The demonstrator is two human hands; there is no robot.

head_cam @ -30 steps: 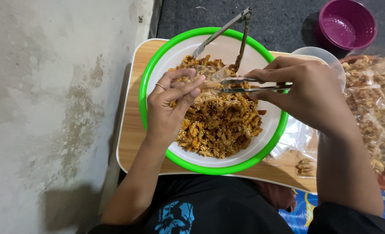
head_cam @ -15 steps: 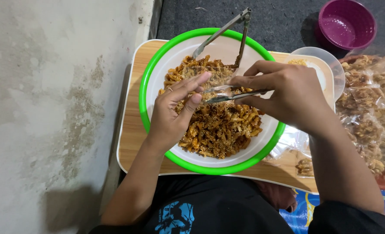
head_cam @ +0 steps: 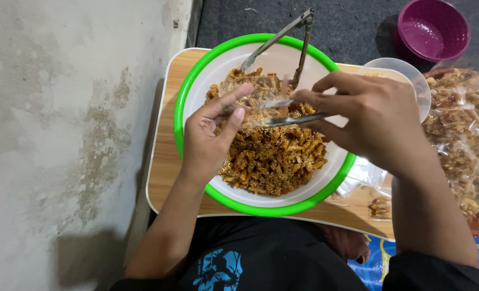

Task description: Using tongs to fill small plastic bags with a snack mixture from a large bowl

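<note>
Left hand: your left hand (head_cam: pixel 209 141) hovers over the near-left part of the food, fingers half curled and partly spread; its thumb and forefinger tips pinch the rim of a small clear plastic bag (head_cam: pixel 253 99).
Right hand: your right hand (head_cam: pixel 370 119) grips a pair of thin metal tongs (head_cam: pixel 285 111), fingers closed round them; the tips point towards your left fingertips, at the bag's mouth.
Food: a heap of brown, crumb-coated fried snack pieces (head_cam: pixel 271 153) lies directly under both sets of fingers.
Bowl: a wide white plastic bowl with a green rim (head_cam: pixel 188 89) holds the heap.
Spare tongs: a second pair of metal tongs (head_cam: pixel 288 35) leans on the far rim, beyond your fingertips.
Tray: a light wooden tray (head_cam: pixel 164 167) carries the bowl.
Right of your right hand: filled clear snack bags (head_cam: pixel 466 134); a purple plastic bowl (head_cam: pixel 432 29) sits farther off.
</note>
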